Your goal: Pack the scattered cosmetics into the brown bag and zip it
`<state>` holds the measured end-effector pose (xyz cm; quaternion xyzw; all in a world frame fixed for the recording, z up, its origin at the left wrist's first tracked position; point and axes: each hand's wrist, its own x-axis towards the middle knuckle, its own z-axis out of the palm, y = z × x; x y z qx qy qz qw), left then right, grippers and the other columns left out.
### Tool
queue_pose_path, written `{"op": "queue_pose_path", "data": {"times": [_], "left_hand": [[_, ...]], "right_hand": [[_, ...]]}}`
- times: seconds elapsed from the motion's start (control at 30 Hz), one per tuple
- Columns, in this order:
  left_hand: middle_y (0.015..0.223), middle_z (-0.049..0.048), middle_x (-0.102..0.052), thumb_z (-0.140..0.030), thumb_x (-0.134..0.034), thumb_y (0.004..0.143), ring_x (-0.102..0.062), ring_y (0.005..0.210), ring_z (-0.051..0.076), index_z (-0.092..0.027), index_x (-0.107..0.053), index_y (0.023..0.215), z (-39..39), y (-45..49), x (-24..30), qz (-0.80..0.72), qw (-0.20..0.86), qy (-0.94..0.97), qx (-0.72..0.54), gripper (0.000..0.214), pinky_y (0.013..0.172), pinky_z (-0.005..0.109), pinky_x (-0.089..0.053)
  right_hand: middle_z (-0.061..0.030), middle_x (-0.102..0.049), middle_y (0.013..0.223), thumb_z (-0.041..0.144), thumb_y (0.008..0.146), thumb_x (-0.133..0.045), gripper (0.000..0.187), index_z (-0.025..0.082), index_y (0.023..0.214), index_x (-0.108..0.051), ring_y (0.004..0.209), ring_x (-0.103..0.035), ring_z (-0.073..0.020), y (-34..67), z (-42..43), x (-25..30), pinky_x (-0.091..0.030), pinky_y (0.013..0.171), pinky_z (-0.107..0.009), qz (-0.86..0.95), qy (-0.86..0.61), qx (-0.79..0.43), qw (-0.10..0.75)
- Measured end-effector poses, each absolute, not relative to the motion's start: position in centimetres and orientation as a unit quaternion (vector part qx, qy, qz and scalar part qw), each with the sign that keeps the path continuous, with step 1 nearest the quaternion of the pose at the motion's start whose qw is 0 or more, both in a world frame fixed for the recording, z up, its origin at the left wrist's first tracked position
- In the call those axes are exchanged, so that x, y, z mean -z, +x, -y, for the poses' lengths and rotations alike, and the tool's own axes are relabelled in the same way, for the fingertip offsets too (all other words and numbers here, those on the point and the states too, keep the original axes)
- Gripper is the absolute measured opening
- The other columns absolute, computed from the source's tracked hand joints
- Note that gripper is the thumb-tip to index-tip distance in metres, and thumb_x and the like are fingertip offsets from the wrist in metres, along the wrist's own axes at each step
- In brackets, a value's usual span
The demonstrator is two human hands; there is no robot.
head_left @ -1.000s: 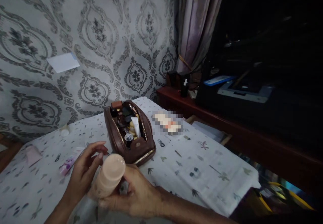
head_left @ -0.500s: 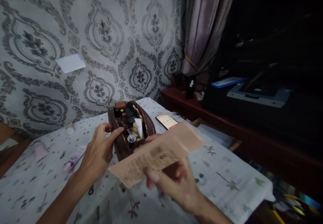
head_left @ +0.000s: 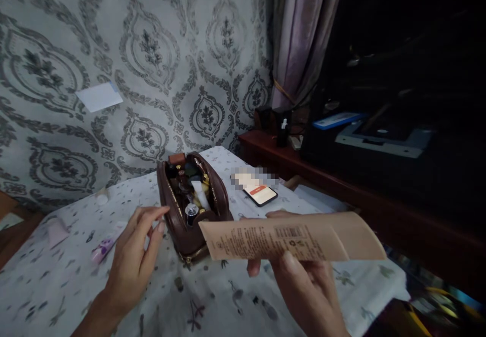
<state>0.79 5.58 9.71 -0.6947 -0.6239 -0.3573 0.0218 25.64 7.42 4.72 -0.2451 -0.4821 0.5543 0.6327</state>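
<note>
My right hand [head_left: 309,281] grips a beige cosmetic tube [head_left: 261,238], thumb in front and fingers behind. The tube lies nearly level, with small dark print on its face and its broad smooth end to the right. A brown toiletry bag [head_left: 192,241] stands unzipped just beyond the tube's left end. Inside are a white tube [head_left: 199,194], a silver-topped bottle [head_left: 192,213] and other small items that are hard to make out. My left hand [head_left: 134,251] is empty, fingers apart, with its fingertips at the bag's left side; whether they touch it is unclear.
A phone [head_left: 260,195] with a lit screen lies right of the bag. On the patterned tablecloth [head_left: 159,311], a purple-and-white tube [head_left: 104,248] and a pink tube [head_left: 56,232] lie at left. A dark red shelf [head_left: 273,155] runs along the right.
My right hand has moved right and turned the beige tube from slanted to nearly level, away from the bag's opening. My left hand has drawn back from the bag's rim, down and left.
</note>
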Motion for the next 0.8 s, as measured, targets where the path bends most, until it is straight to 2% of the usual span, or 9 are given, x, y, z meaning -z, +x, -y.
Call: {"op": "queue_pose_path", "data": {"times": [0.1,0.2,0.3,0.4,0.53,0.67,0.8], "left_hand": [[0.091,0.0036,-0.067,-0.036,-0.047,0.095,-0.066,0.082,0.020,-0.025,-0.065,0.110,-4.0,1.8,-8.9,0.627,-0.055,-0.693,0.353,0.026,0.069,0.026,-0.051],[0.087,0.0026,-0.070,-0.039,-0.045,0.095,-0.067,0.082,0.021,-0.025,-0.066,0.110,-3.7,2.3,-9.0,0.636,-0.093,-0.685,0.344,0.029,0.068,0.026,-0.051],[0.093,0.0053,-0.069,-0.037,-0.044,0.095,-0.065,0.090,0.023,-0.023,-0.067,0.103,-5.4,1.8,-10.8,0.619,-0.009,-0.699,0.358,0.028,0.076,0.030,-0.050],[0.097,0.0069,-0.068,-0.035,-0.043,0.095,-0.060,0.099,0.025,-0.022,-0.066,0.098,-8.2,1.1,-13.2,0.585,0.082,-0.728,0.348,0.026,0.087,0.036,-0.046],[0.105,0.0078,-0.068,-0.032,-0.040,0.096,-0.058,0.107,0.026,-0.021,-0.065,0.105,-10.7,1.4,-15.0,0.571,0.083,-0.756,0.308,0.029,0.093,0.037,-0.045],[0.108,0.0077,-0.068,-0.037,-0.041,0.096,-0.060,0.106,0.025,-0.020,-0.066,0.110,-10.8,2.7,-15.6,0.565,0.001,-0.760,0.320,0.033,0.089,0.034,-0.047],[0.095,0.0036,-0.069,-0.042,-0.044,0.097,-0.063,0.075,0.018,-0.022,-0.061,0.124,-10.4,3.4,-16.2,0.550,-0.171,-0.743,0.341,0.037,0.068,0.026,-0.050]], "right_hand": [[-0.0019,-0.065,0.064,0.058,0.084,-0.065,0.050,0.022,0.118,-0.059,0.071,-0.066,-0.0244,25.1,-6.2,-4.8,-0.055,0.077,-0.043,0.458,-0.261,-0.595,0.606],[-0.0052,-0.070,0.074,0.059,0.082,-0.066,0.052,0.023,0.118,-0.059,0.080,-0.070,-0.0263,24.6,-5.4,-5.0,-0.056,0.081,-0.044,0.464,-0.271,-0.619,0.573],[-0.0070,-0.072,0.079,0.062,0.081,-0.066,0.055,0.023,0.120,-0.057,0.078,-0.070,-0.0267,24.5,-5.2,-5.2,-0.056,0.080,-0.045,0.467,-0.270,-0.624,0.565],[-0.0045,-0.071,0.076,0.061,0.082,-0.066,0.056,0.025,0.123,-0.052,0.068,-0.068,-0.0243,24.7,-5.7,-5.0,-0.056,0.073,-0.044,0.438,-0.245,-0.624,0.599],[-0.0049,-0.071,0.084,0.049,0.088,-0.065,0.046,0.026,0.124,-0.048,0.064,-0.065,-0.0216,25.2,-7.1,-5.1,-0.055,0.070,-0.043,0.450,-0.204,-0.567,0.659],[-0.0053,-0.071,0.097,0.044,0.092,-0.061,0.035,0.028,0.121,-0.049,0.075,-0.070,-0.0238,25.3,-8.7,-6.9,-0.057,0.076,-0.045,0.461,-0.171,-0.532,0.690],[-0.0035,-0.073,0.092,0.042,0.091,-0.064,0.038,0.027,0.121,-0.047,0.088,-0.073,-0.0261,24.3,-10.2,-9.2,-0.057,0.086,-0.047,0.456,-0.137,-0.575,0.665]]}}
